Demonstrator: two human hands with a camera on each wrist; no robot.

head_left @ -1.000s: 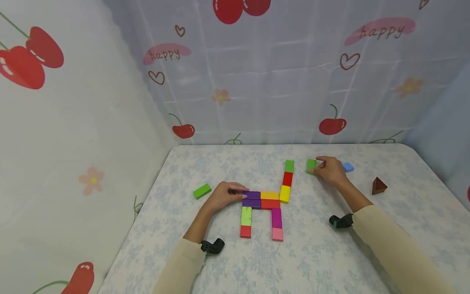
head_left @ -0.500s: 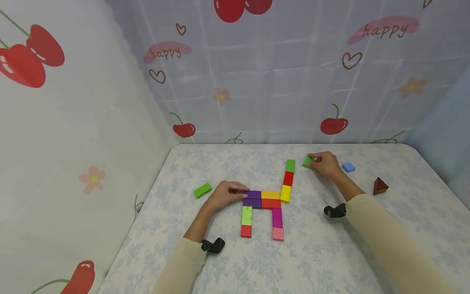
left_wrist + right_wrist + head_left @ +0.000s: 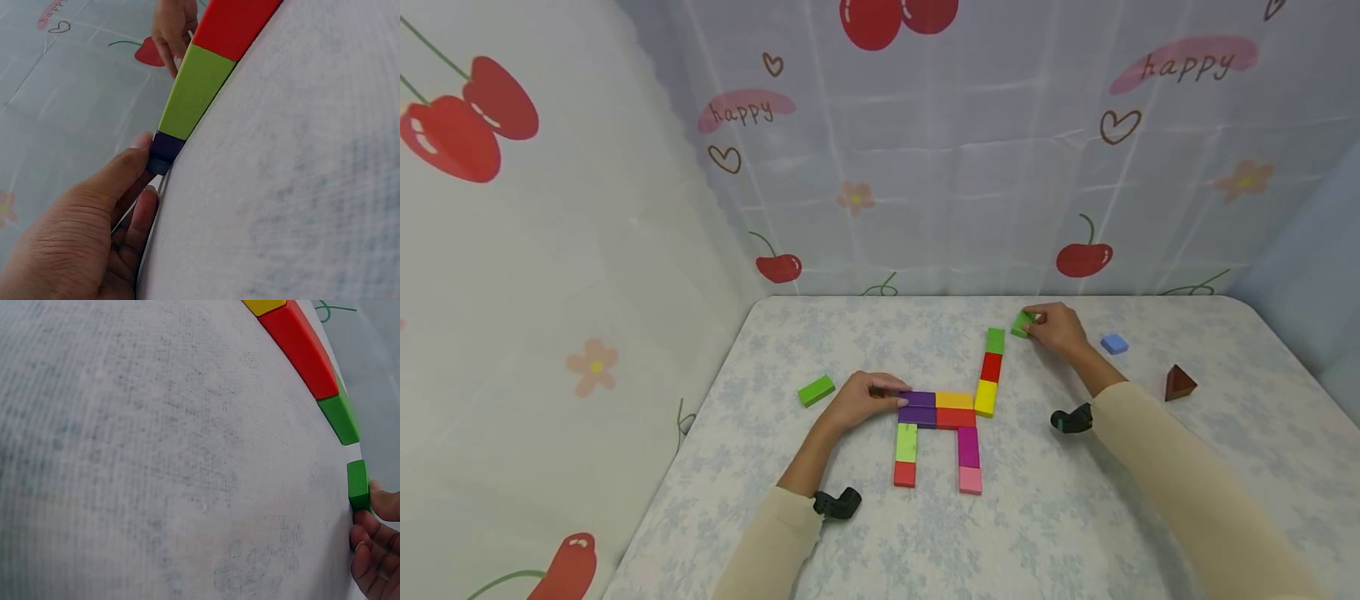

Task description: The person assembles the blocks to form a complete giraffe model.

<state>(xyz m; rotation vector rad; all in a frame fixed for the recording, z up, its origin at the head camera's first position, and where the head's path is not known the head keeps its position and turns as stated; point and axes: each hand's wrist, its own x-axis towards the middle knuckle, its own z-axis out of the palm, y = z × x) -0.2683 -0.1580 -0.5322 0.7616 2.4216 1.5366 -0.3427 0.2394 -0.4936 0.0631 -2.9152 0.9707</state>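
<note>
Wooden blocks lie in a flat figure on the table. My left hand (image 3: 867,402) has its thumb and index finger at the left end of the two purple blocks (image 3: 917,408). In the left wrist view, the thumb (image 3: 128,165) lies against the purple end (image 3: 167,147). My right hand (image 3: 1057,330) pinches a small green block (image 3: 1022,324) between thumb and fingers, close over the table. That block is just right of the upper end of a slanted column, whose green block (image 3: 996,340), red block (image 3: 991,367) and yellow block (image 3: 986,398) join end to end.
Orange (image 3: 954,401) and red-orange (image 3: 956,418) blocks continue the purple ones; two legs of lime (image 3: 906,442), red, magenta (image 3: 968,447) and pink extend below. A loose green block (image 3: 816,390) lies left, a blue block (image 3: 1115,343) and brown triangular block (image 3: 1180,382) right.
My right hand has brought the small green block leftward and slightly away, turning it, closer to the column's upper end. My left hand stays at the purple blocks.
</note>
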